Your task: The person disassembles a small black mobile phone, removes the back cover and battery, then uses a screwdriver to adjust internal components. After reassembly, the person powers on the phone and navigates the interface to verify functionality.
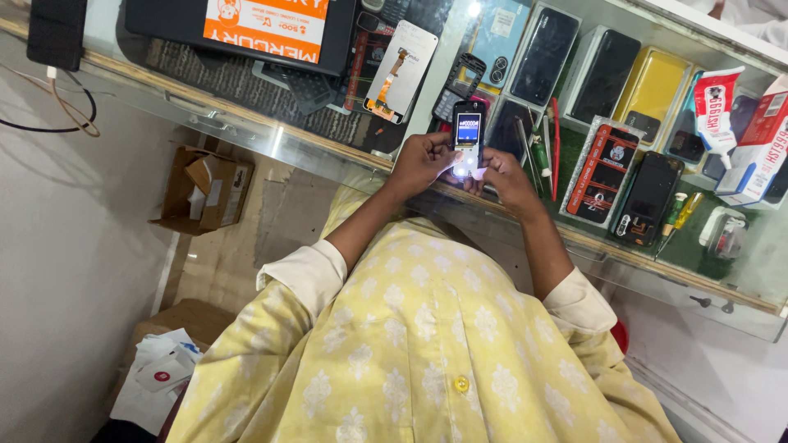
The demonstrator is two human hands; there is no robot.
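Observation:
A small white keypad phone (469,135) with a lit blue screen and glowing keys is held upright over the glass counter (246,111). My left hand (420,162) grips its left side, thumb near the keys. My right hand (502,174) holds the lower right side, fingers curled under it. Both forearms reach out from yellow patterned sleeves (394,328) with rolled cuffs.
On the counter lie a black tray with an orange label (263,29), a white phone screen part (400,70), several phone cases and boxes (603,74), screwdrivers (675,217), a glue tube pack (716,107). A black charger with cable (56,33) is left. Cardboard boxes (201,190) sit on the floor.

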